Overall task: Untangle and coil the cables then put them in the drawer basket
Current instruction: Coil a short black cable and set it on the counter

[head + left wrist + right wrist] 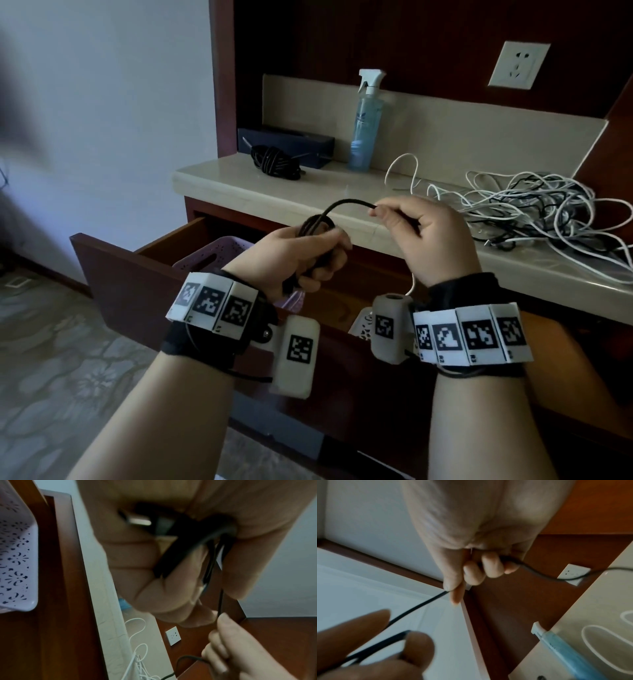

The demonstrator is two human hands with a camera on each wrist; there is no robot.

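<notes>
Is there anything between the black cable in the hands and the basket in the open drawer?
Nothing visible blocks it. The left hand grips the coiled black cable just above the open drawer, and the purple basket sits directly below. The right hand pinches the cable's free end, not yet wound in.

A home room: wooden cabinet (pixel 445 31) with stone counter (pixel 274 192), wall socket (pixel 519 65), spray bottle (pixel 366 126)

You face a dark red wooden cabinet (pixel 428 41) with a pale stone worktop (pixel 308 192) and a white wall socket (pixel 519 65) above its far right corner. A plain white wall (pixel 102 102) stands left, over patterned floor tiles (pixel 68 342) in dim light.
</notes>
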